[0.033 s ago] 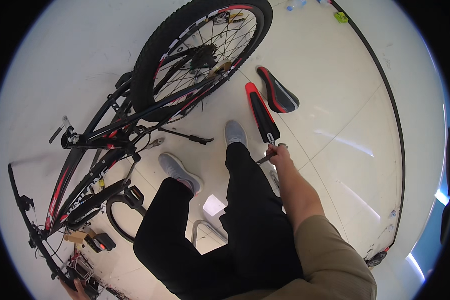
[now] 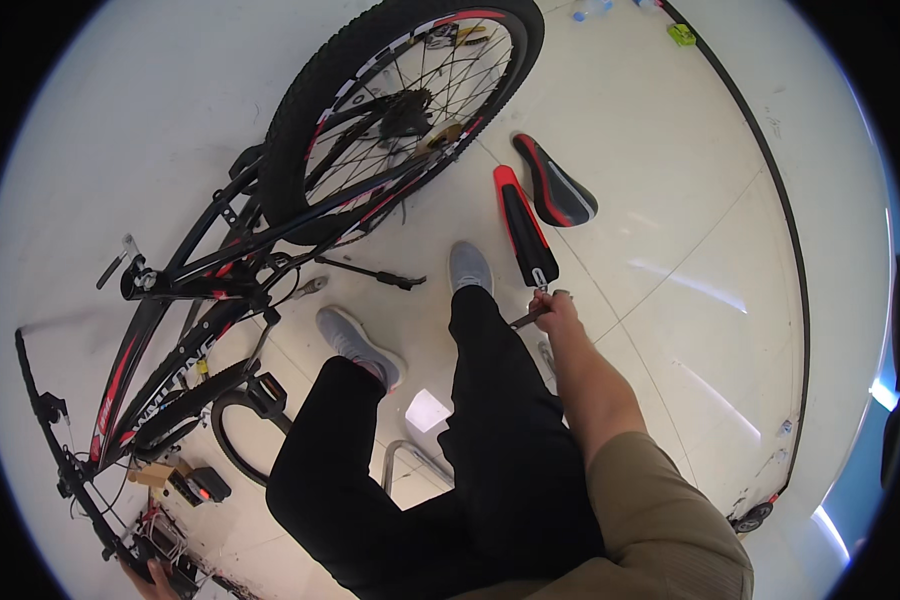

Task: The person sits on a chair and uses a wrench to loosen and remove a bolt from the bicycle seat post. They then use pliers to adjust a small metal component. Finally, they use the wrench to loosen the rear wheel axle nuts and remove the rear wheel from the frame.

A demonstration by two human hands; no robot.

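My right hand point(image 2: 558, 310) is closed at the metal bracket end of a black mudguard point(image 2: 527, 235) with red edging. The mudguard points away from me, its rounded red tip at the far end. A short dark bar point(image 2: 528, 318) sticks out to the left of the same hand; whether it belongs to the mudguard, I cannot tell. At the lower left rim, my left hand point(image 2: 155, 582) is wrapped around the handlebar point(image 2: 95, 515) of a black and red bicycle point(image 2: 220, 260), partly cut off by the picture's edge. Beyond the mudguard, a black, grey and red saddle point(image 2: 558, 185) lies on the floor.
The bicycle's rear wheel point(image 2: 275, 150) stands at the far left, with a kickstand point(image 2: 375, 270) near my shoes. An open cardboard box point(image 2: 157, 474) lies below the frame. A bent metal tube point(image 2: 420, 455) shows by my legs. A black cable point(image 2: 785, 190) runs along the right.
My right hand and the mudguard have shifted very slightly. Otherwise things look the same.
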